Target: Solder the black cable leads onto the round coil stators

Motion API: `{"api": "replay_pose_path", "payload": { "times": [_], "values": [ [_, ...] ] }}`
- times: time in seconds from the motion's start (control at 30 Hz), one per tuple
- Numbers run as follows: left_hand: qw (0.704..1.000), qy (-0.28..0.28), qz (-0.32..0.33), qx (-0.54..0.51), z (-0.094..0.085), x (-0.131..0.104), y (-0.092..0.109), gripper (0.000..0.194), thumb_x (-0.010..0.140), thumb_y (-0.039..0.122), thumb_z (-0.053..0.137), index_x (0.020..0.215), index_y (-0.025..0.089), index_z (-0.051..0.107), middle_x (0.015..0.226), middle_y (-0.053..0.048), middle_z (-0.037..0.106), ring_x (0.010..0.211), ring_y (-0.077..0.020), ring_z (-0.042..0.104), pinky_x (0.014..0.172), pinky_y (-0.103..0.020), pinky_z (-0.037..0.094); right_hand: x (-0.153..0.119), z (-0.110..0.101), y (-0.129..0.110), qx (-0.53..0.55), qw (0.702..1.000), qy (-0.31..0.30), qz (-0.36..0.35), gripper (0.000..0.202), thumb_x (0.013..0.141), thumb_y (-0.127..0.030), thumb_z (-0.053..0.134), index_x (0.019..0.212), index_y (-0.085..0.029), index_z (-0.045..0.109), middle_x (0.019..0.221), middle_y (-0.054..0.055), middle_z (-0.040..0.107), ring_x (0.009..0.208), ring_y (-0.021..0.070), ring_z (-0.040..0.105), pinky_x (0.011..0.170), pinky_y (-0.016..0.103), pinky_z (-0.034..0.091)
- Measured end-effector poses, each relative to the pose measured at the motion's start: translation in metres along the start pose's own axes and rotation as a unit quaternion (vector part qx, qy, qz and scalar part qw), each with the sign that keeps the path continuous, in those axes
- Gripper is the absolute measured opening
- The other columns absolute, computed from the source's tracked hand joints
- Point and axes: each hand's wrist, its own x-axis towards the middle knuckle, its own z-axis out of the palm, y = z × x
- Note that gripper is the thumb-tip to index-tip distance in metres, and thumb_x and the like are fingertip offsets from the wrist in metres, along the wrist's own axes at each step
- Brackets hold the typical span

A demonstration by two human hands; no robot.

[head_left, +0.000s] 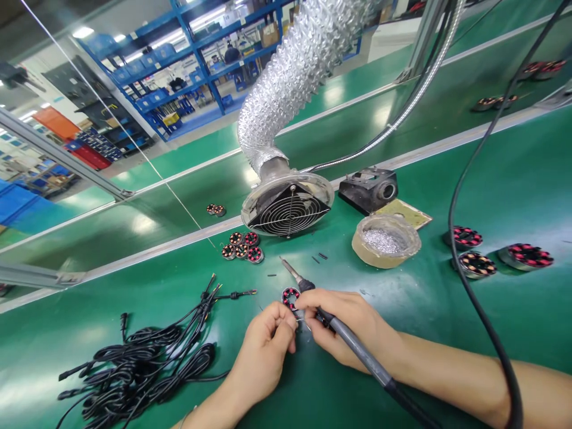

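Note:
My right hand is closed round a soldering iron, whose bare tip points up and away to the left, above the bench. My left hand is closed in a pinch, thumb against forefinger, with a thin pale wire showing at the fingertips. Just beyond both hands lies a round motor stator with red windings; my right fingers partly cover it. Whether either hand touches the stator, I cannot tell. A few short dark tube pieces lie past the iron's tip.
A bundle of black cables spreads at the left. Several stators sit below the fume extractor; more stators stand at the right. A bowl of solder bits is near the iron stand. A black cord hangs at the right.

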Motion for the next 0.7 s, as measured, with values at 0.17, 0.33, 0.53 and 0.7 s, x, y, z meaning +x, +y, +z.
{"api": "replay_pose_path", "payload": {
  "times": [0.17,0.33,0.53,0.7],
  "values": [
    [1.000,0.002,-0.003,-0.001,0.001,0.002,0.000,0.034,0.083,0.052,0.053,0.071,0.021,0.046,0.054,0.007,0.043,0.051,-0.0095,0.029,0.052,-0.023,0.024,0.003,-0.007,-0.002,0.013,1.000,0.006,-0.018,0.027,0.086,-0.005,0.047,0.105,-0.018,0.061,0.087,0.002,0.070,0.072,0.0131,0.067,0.068,0.021,0.053],
    [1.000,-0.009,0.002,0.027,0.000,0.004,0.004,0.027,0.084,0.044,0.050,0.070,0.020,0.047,0.054,0.007,0.044,0.052,-0.0101,0.032,0.053,-0.024,0.025,0.004,-0.031,-0.010,0.000,0.999,0.011,-0.043,0.033,0.094,-0.008,0.049,0.125,-0.016,0.058,0.091,0.004,0.071,0.073,0.0129,0.066,0.067,0.022,0.053],
    [0.999,-0.015,-0.004,0.051,0.001,0.001,0.005,0.024,0.084,0.040,0.046,0.070,0.020,0.047,0.054,0.006,0.045,0.054,-0.0107,0.035,0.055,-0.024,0.026,-0.002,-0.051,-0.015,0.026,0.997,-0.026,-0.061,0.031,0.081,-0.014,0.047,0.108,-0.018,0.062,0.060,-0.003,0.047,0.049,0.0137,0.045,0.050,0.027,0.036],
    [0.998,-0.015,-0.009,0.057,0.000,0.000,0.004,0.026,0.085,0.041,0.046,0.071,0.020,0.048,0.055,0.006,0.046,0.053,-0.0107,0.035,0.054,-0.024,0.025,-0.005,-0.043,-0.012,0.063,0.997,0.006,-0.055,0.023,0.076,-0.014,0.044,0.092,-0.019,0.059,0.061,-0.003,0.045,0.049,0.0134,0.043,0.050,0.027,0.032]
  ]
}}
